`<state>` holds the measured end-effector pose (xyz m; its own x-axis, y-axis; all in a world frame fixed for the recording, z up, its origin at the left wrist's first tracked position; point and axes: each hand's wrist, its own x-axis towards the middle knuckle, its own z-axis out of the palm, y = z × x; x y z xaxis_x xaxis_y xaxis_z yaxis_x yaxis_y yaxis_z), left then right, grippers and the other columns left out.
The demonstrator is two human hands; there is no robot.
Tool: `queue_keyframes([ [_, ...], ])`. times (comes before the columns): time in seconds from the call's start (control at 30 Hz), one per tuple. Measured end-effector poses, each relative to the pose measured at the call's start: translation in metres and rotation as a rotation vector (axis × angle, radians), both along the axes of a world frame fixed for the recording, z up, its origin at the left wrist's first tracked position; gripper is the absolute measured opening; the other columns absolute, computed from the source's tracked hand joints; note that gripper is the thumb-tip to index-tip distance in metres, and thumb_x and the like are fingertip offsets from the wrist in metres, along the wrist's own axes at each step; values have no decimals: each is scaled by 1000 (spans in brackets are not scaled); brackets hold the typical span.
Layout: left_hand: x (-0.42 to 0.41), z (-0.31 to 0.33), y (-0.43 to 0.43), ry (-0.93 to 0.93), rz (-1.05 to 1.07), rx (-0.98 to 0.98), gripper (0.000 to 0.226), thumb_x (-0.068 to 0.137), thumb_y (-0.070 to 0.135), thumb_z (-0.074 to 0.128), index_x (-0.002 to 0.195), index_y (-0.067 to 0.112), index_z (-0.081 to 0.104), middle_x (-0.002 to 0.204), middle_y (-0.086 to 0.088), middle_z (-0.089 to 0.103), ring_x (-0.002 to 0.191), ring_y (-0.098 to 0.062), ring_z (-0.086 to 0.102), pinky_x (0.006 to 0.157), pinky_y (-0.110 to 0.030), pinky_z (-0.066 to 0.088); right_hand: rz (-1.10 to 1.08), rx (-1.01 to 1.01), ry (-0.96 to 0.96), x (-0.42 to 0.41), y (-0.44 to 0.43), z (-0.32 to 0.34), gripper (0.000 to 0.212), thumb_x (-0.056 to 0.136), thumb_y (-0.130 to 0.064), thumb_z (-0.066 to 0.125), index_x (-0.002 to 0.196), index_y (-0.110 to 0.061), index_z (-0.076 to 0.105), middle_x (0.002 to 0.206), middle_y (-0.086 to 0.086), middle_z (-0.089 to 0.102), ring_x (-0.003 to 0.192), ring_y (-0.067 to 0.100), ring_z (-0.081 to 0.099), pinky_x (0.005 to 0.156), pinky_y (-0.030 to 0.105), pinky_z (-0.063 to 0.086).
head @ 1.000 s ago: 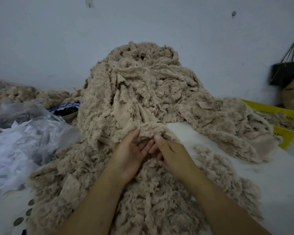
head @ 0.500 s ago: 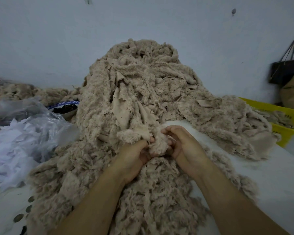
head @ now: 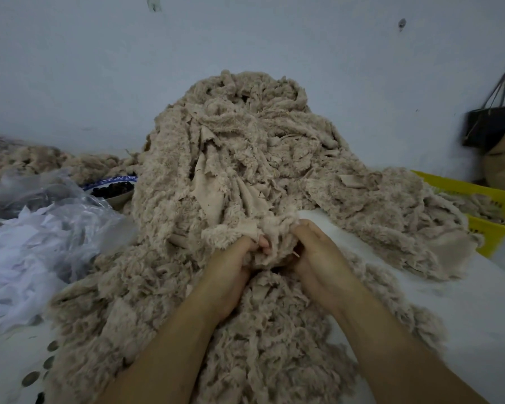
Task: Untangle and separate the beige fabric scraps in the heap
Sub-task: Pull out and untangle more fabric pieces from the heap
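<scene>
Heap: the heap of beige fabric scraps fills the centre of the frame. It rises against the wall and spills toward the bottom edge and to the right.
Texture: mostly fleecy, frayed strips, with a few smooth flat pieces showing mid-pile.
Handling: probably light, soft and limp. The fuzzy edges likely snag on each other, so a hard tug would drag neighbouring scraps along.
Table: the white table shows bare at lower right.
Plastic: crumpled clear plastic sheeting lies at the left of the frame.
Basket: a yellow basket at the right edge holds more scraps.
Clump: a clump sits at the foot of the heap, centre frame, between both hands.
Left hand: the left hand has its fingers curled into the clump, gripping it.
Right hand: the right hand is closed round the clump's other side, knuckles up.
Where to hold: best on a free end close to the tangle, with one hand anchoring the wad.
</scene>
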<state>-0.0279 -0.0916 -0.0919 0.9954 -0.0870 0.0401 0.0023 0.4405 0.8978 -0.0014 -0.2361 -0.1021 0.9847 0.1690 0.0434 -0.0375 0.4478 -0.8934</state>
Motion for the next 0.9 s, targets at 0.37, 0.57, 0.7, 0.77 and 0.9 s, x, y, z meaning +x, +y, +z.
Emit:
queue_keyframes([
  [0.37,-9,-5,-6,-115,163,425,18,84,37,74,98,26,75,100,6,78,89,0,72,72,-10,53,12,-121,-73,-8,5,3,23,98,-11,51,75,-14,53,72,3,61,72,16,56,70,32,48],
  [0.57,-1,-3,1,84,153,-14,47,87,23,68,131,7,62,122,-10,71,112,-25,68,99,-41,53,60,-255,-84,-7,7,-1,12,92,-12,53,81,-18,51,74,-1,54,70,12,47,67,29,42],
  [0.7,0,0,2,79,53,-53,56,83,35,66,131,8,62,123,-11,70,114,-24,67,94,-37,55,71,-263,-87,-9,8,1,27,95,-14,49,76,-26,66,74,-6,63,66,5,58,62,23,47],
  [0.77,-2,-1,1,34,86,4,48,88,37,66,130,13,64,122,-7,72,113,-21,68,96,-38,55,98,-220,-91,-9,7,-1,20,94,-29,52,99,-23,70,93,-2,72,80,6,66,69,24,52],
  [0.9,-7,-5,-3,-80,236,401,44,92,50,64,130,28,64,123,9,70,112,-4,65,98,-25,52,81,-287,-171,-11,13,-7,52,82,-63,65,124,-33,65,124,-9,69,116,8,64,96,26,53],
])
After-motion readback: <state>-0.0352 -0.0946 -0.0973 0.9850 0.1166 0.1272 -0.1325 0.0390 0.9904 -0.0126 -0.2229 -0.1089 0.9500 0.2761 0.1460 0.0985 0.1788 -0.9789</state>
